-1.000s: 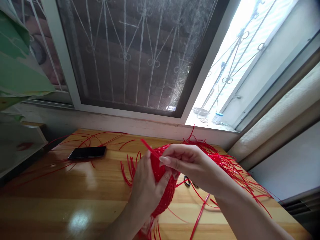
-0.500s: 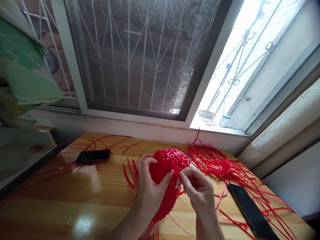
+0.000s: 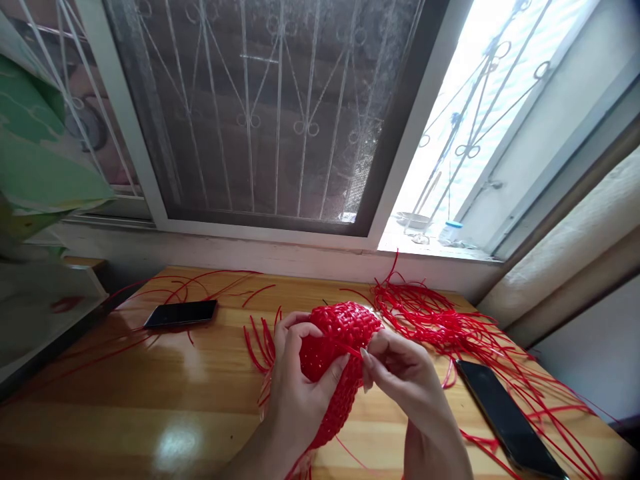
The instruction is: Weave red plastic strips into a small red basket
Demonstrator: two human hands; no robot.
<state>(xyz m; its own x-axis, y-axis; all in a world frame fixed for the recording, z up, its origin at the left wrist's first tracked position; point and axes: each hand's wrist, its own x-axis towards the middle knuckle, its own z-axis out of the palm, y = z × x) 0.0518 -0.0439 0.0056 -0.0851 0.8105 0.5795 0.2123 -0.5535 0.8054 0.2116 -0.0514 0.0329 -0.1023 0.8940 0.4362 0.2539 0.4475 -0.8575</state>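
I hold a rounded red woven piece of plastic strips [image 3: 340,353] up off the glossy wooden surface [image 3: 165,393], just in front of me, so I can see the weave closely. My left hand [image 3: 295,387] is closed around its left side, thumb pressed across the front and fingers curled over the top edge; that steadies the shape and keeps the weave from springing apart. My right hand [image 3: 400,377] is closed in a pinch on a thin red plastic strip [image 3: 350,348] that runs across the face of the piece, right at the weave. Loose strip ends [image 3: 257,343] fan out from behind the left side of the piece.

To my right a large tangle of loose red plastic strips [image 3: 440,327] lies spread on the surface, near enough to reach, and a dark flat phone [image 3: 507,420] lies among them, its screen up. A second dark phone [image 3: 181,313] lies well apart on the far left, with a few stray red strips [image 3: 200,283] about it.

The surface stands against a wall under a window with a white metal grille [image 3: 280,113] and a dark mesh screen. Bright daylight comes in at the right, where a small bowl [image 3: 413,220] and a little jar [image 3: 450,232] stand on the outer sill. Green and white paper [image 3: 40,153] hangs at the left edge.
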